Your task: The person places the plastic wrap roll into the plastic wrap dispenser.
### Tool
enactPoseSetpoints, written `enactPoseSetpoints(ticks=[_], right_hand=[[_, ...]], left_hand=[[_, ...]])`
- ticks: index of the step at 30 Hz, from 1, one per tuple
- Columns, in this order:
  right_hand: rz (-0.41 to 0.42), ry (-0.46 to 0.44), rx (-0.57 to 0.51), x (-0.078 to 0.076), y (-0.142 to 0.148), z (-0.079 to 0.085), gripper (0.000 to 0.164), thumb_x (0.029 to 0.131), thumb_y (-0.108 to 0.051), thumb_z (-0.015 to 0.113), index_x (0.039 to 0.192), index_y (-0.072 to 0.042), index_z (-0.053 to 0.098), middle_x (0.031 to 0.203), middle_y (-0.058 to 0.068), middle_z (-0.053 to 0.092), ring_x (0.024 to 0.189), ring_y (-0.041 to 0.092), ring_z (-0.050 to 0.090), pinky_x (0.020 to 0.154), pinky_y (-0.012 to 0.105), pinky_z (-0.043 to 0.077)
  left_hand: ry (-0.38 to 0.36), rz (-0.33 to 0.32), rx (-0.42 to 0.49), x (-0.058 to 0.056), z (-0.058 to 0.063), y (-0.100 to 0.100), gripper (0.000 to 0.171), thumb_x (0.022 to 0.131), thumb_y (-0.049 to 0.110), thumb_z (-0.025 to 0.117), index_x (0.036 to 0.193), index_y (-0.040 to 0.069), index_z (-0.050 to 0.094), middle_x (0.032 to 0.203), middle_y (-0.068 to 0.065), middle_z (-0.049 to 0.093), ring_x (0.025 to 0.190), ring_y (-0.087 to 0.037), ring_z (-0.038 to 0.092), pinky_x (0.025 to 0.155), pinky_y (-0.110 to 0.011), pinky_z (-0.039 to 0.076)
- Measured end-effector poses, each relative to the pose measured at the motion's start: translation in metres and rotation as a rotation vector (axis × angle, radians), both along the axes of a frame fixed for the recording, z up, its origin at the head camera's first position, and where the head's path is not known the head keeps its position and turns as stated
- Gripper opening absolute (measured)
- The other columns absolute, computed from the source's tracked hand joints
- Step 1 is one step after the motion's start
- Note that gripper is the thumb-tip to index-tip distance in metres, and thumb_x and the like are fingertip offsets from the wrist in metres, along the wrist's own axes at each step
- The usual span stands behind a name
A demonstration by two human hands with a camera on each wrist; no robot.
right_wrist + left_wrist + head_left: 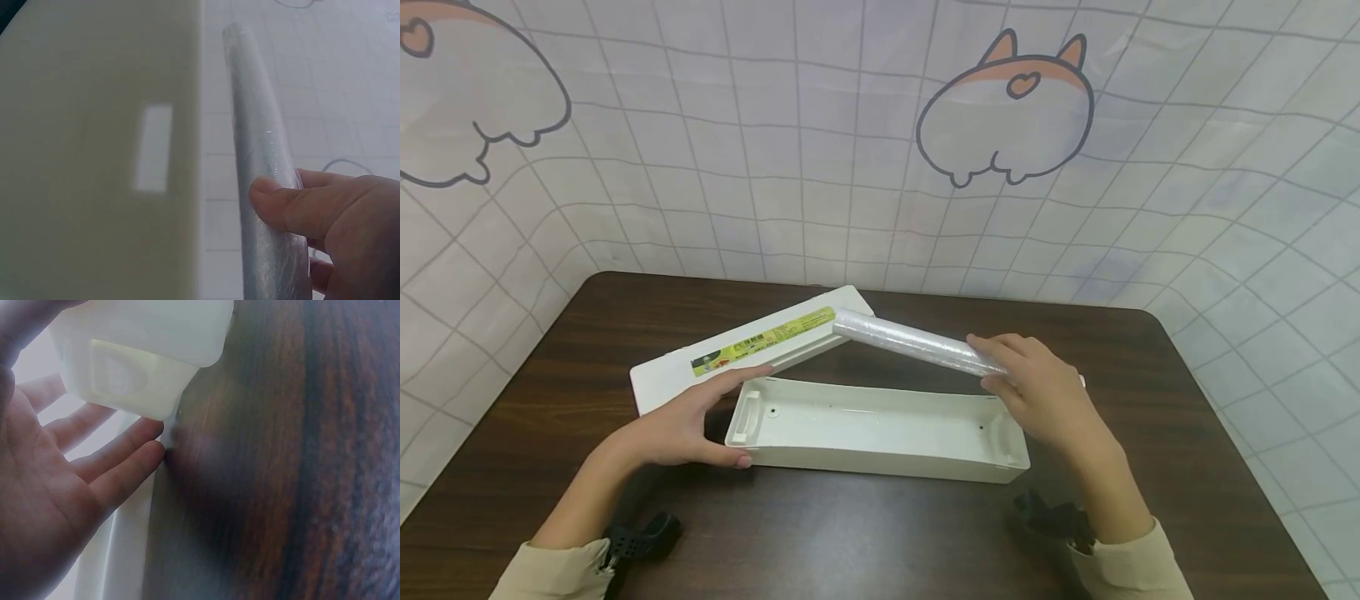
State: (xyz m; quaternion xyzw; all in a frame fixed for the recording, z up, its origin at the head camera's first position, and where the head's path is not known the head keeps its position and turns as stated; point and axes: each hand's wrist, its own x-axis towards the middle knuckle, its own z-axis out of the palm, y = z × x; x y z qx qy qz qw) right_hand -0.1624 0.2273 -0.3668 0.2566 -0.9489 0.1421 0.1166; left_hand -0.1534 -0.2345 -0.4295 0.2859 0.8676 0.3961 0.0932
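A long white cling film box (880,429) lies uncovered on the table, its hollow inside facing up. My left hand (681,425) spans the box's left end, thumb at the front corner and index finger at the back one. In the left wrist view the other fingers (134,465) reach under and beside that end (137,369). My right hand (1041,387) grips a shiny roll of cling film (917,344) near its right end, thumb pressed along it (275,203). The roll slants above and behind the box, its far end overlapping the lid (805,329) in the head view.
The white lid, with a yellow-green printed label (763,342), lies slanted behind the box at the left. Dark wood table (850,533) spreads around them. A white gridded cloth (820,150) with cartoon animals hangs behind the table and along its sides.
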Motion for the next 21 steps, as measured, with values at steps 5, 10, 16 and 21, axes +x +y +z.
enactPoseSetpoints(ticks=[5,10,16,21], right_hand=[[0.014,0.009,0.004,-0.001,-0.004,0.001,0.056,0.092,-0.015,0.072,0.145,-0.021,0.054,0.129,0.004,0.064,0.117,0.029,0.058,0.074,0.047,0.054],[0.034,0.010,-0.008,-0.002,-0.009,0.002,0.056,0.092,-0.014,0.072,0.144,-0.020,0.055,0.130,0.004,0.063,0.118,0.028,0.058,0.076,0.046,0.054],[0.053,0.026,-0.017,-0.003,-0.013,0.002,0.055,0.090,-0.014,0.073,0.142,-0.019,0.057,0.129,0.004,0.064,0.116,0.027,0.059,0.075,0.045,0.054],[0.063,0.031,-0.014,-0.003,-0.018,0.003,0.053,0.090,-0.015,0.073,0.141,-0.019,0.058,0.127,0.004,0.064,0.115,0.027,0.060,0.072,0.044,0.054]], left_hand=[[-0.014,-0.004,0.014,-0.004,0.000,-0.001,0.100,0.071,0.039,0.089,0.155,0.029,0.035,0.156,0.006,0.035,0.138,-0.025,0.036,0.102,-0.062,0.036],[-0.022,-0.006,0.014,-0.008,0.000,-0.003,0.100,0.071,0.039,0.089,0.154,0.032,0.034,0.156,0.006,0.035,0.138,-0.025,0.036,0.102,-0.063,0.035],[-0.012,-0.014,0.011,-0.013,0.001,-0.004,0.100,0.071,0.039,0.089,0.154,0.032,0.035,0.156,0.005,0.035,0.139,-0.025,0.035,0.102,-0.063,0.035],[-0.005,-0.028,0.002,-0.016,0.001,-0.006,0.099,0.072,0.039,0.088,0.155,0.026,0.035,0.157,0.002,0.035,0.138,-0.027,0.036,0.101,-0.064,0.035]])
